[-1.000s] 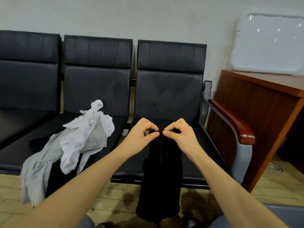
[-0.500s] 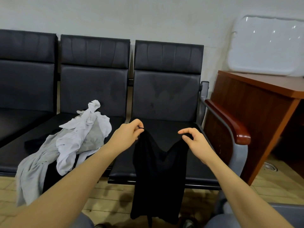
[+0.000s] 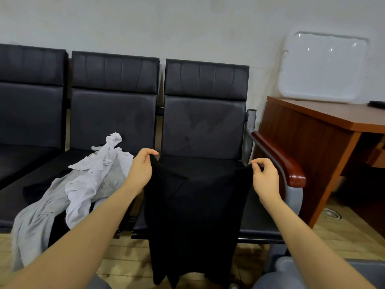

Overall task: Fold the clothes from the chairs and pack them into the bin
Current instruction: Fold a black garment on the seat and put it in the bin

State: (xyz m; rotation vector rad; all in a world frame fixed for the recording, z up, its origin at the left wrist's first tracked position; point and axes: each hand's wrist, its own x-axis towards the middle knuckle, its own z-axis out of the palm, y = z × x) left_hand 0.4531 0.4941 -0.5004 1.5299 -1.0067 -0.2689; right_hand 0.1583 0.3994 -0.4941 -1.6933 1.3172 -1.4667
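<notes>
A black garment (image 3: pixel 195 215) hangs spread out over the front of the right-hand black chair (image 3: pixel 205 126), its lower end dangling toward the floor. My left hand (image 3: pixel 140 170) pinches its upper left corner. My right hand (image 3: pixel 264 178) pinches its upper right corner beside the armrest. A heap of crumpled white and grey clothes (image 3: pixel 87 182) lies on the middle chair (image 3: pixel 113 115), with dark cloth partly hidden under it. No bin shows in this view.
A wooden armrest (image 3: pixel 281 161) on a grey metal frame bounds the right chair. A brown wooden desk (image 3: pixel 325 130) stands at the right with a white plastic lid (image 3: pixel 323 67) leaning on the wall above it. A third chair (image 3: pixel 31 113) is at the left. The floor is wood.
My hands, which met at the garment's top a second ago, have moved apart sideways. The black garment is now stretched wide between them instead of hanging bunched.
</notes>
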